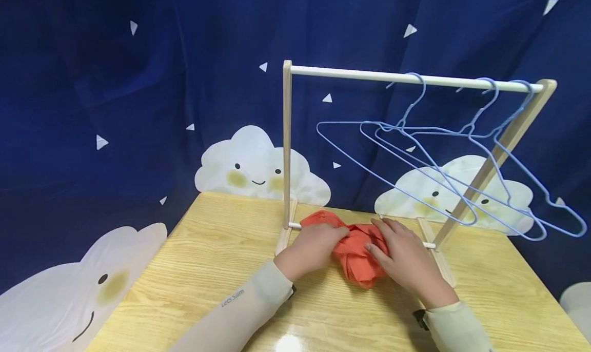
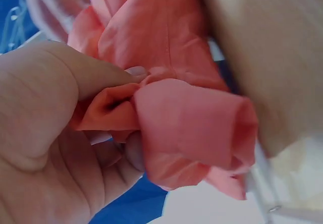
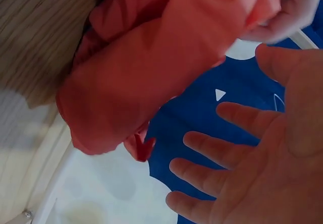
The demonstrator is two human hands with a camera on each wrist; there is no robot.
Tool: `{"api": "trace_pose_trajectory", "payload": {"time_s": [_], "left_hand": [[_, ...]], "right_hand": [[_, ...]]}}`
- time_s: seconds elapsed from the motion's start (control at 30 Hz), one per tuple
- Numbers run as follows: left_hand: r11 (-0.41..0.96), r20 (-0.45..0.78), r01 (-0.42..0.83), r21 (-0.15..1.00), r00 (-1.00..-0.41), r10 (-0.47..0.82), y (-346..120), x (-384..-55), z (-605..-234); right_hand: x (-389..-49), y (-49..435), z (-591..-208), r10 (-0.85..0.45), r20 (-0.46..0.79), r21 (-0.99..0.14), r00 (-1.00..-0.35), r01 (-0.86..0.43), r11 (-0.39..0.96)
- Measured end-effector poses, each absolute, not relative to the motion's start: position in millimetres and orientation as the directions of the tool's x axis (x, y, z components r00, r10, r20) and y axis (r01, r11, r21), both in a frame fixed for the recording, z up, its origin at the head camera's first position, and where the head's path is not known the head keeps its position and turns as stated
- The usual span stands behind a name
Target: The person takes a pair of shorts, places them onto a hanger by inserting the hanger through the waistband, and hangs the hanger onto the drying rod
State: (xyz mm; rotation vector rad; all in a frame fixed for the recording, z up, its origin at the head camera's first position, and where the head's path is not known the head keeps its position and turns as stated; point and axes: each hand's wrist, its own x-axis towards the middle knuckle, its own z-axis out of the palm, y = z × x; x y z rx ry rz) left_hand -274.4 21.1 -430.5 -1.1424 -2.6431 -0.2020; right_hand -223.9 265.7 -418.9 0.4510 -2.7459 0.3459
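Observation:
A crumpled orange-red garment point(image 1: 357, 262) is bunched between my two hands, low in front of the rack. My left hand point(image 1: 313, 245) pinches its cloth between thumb and fingers. Close up in the left wrist view, a short sleeve-like tube of the garment point(image 2: 194, 120) sticks out beyond the thumb. On the other side is my right hand point(image 1: 408, 257), with its fingers spread. The right wrist view shows the straight fingers of that hand point(image 3: 262, 148) apart from the garment point(image 3: 151, 62), with nothing in the palm.
A wooden clothes rack point(image 1: 287, 147) stands at the back of the wooden table point(image 1: 221, 239). Several blue wire hangers point(image 1: 406, 123) hang toward the right of its white top bar point(image 1: 341, 74). Behind is a dark blue curtain point(image 1: 231, 85) with cloud figures.

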Motion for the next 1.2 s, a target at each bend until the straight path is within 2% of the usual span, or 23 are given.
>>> {"api": "trace_pose_trajectory", "payload": {"time_s": [0.2, 0.4, 0.63, 0.83, 0.97, 1.2], "left_hand": [[0.68, 0.338, 0.723, 0.12, -0.674, 0.657, 12.5, -262.4, -398.9], [0.666, 0.42, 0.735, 0.128, -0.648, 0.635, 6.0, -249.5, -374.2], [0.639, 0.457, 0.748, 0.176, -0.637, 0.62, 2.4, -233.5, -356.3], [0.595, 0.512, 0.778, 0.201, -0.602, 0.613, 4.6, -222.8, -348.3], [0.578, 0.553, 0.799, 0.168, -0.562, 0.615, 5.8, -217.1, -346.5], [0.524, 0.546, 0.834, 0.171, -0.523, 0.655, 8.1, -211.5, -345.8]], "right_hand": [[-223.5, 261.8, -420.2, -0.266, 0.375, -0.238, -0.888, -0.369, 0.898], [-220.3, 255.7, -417.6, -0.279, 0.394, -0.305, -0.876, -0.41, 0.859], [-212.3, 244.8, -411.1, -0.304, 0.393, -0.404, -0.868, -0.46, 0.791], [-202.8, 233.9, -404.6, -0.322, 0.47, -0.402, -0.822, -0.524, 0.751], [-198.1, 227.9, -401.2, -0.335, 0.524, -0.38, -0.783, -0.567, 0.731], [-190.2, 220.1, -398.0, -0.301, 0.524, -0.44, -0.797, -0.556, 0.705]]}}
